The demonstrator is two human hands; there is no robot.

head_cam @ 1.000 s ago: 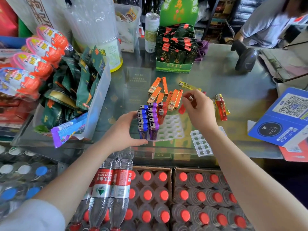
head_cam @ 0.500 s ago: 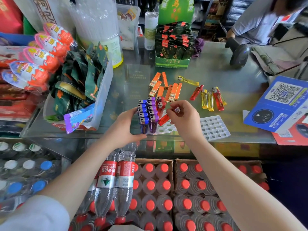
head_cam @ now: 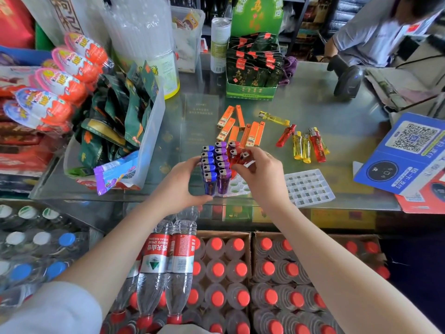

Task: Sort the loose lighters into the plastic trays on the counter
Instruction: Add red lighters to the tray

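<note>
Tray (head_cam: pixel 237 188) at worktop (head_cam: pixel 337 112) near edge, steadied by left hand (head_cam: pixel 179 186) — grip curled round blue lighters (head_cam: pixel 209 165). Red lighter (head_cam: pixel 240 157) pinched by right hand (head_cam: pixel 262 175) over tray. Loose lighters (head_cam: pixel 310 147) mid-worktop — second tray (head_cam: pixel 309 188) alongside.

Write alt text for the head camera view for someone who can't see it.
A person's right hand lowers a red lighter into a white tray beside standing blue and purple lighters, while the left hand steadies them. Orange lighters and yellow and red ones lie loose on the glass counter behind, near an empty clear tray.
</note>
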